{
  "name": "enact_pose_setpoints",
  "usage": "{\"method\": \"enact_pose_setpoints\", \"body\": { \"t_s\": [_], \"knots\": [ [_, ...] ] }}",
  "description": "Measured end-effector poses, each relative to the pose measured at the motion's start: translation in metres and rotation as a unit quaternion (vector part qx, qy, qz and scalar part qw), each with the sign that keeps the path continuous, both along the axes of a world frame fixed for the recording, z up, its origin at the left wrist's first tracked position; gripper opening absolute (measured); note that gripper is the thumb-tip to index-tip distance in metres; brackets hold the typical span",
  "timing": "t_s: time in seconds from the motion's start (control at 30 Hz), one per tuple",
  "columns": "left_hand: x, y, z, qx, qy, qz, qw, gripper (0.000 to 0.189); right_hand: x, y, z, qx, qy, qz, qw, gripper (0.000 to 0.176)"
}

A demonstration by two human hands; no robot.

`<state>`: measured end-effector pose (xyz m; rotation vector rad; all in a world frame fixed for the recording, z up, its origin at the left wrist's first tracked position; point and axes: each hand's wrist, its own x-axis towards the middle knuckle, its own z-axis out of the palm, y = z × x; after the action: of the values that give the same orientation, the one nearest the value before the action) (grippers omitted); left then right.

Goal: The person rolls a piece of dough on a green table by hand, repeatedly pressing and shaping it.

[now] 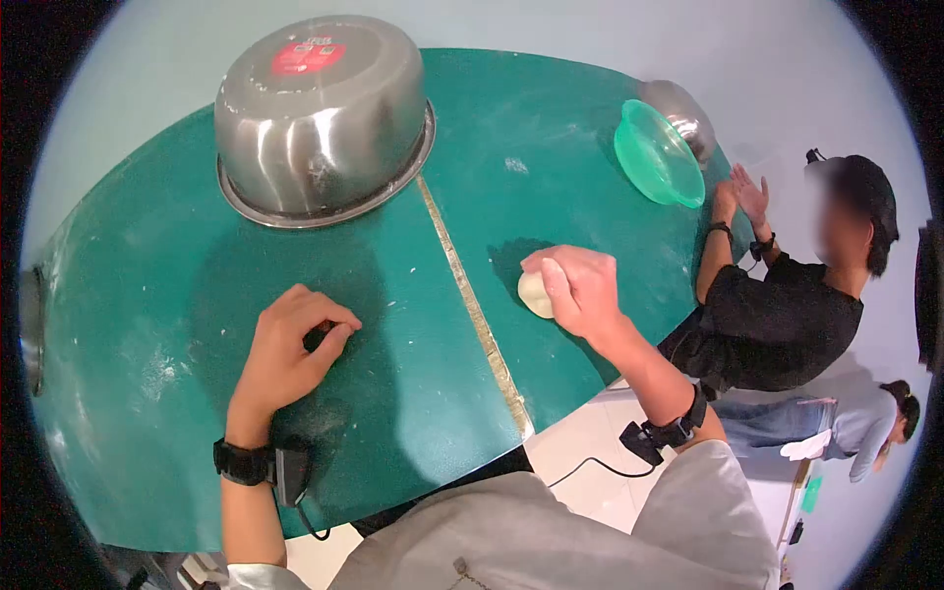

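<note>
A pale, smooth ball of dough (534,294) rests on the green table right of the seam. My right hand (584,292) is curled over it, with the thumb on the near side and part of the ball covered by the fingers. To the left of the seam, my left hand (300,339) is low over the tabletop, its fingers bent in and the thumb close to the index finger. Nothing shows in it. Beyond my left hand, a large steel basin (320,118) stands upside down, with a red label on its base.
The green table (462,374) carries white floury smears and a worn seam strip (472,310). A green plastic bowl (657,157) leans by a metal bowl (683,113) at the far right. A co-worker in black (787,320) has both hands at the right edge; another person (855,423) is farther back.
</note>
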<state>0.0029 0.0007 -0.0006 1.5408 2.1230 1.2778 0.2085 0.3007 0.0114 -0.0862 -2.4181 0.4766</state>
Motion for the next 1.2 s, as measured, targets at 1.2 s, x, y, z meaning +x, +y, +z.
{"method": "enact_pose_setpoints", "body": {
  "t_s": [1.2],
  "knots": [
    [-0.002,0.000,-0.003,0.008,-0.019,-0.001,1.000,0.006,-0.033,0.007,0.005,0.032,-0.104,0.021,0.994,0.032]
  ]
}}
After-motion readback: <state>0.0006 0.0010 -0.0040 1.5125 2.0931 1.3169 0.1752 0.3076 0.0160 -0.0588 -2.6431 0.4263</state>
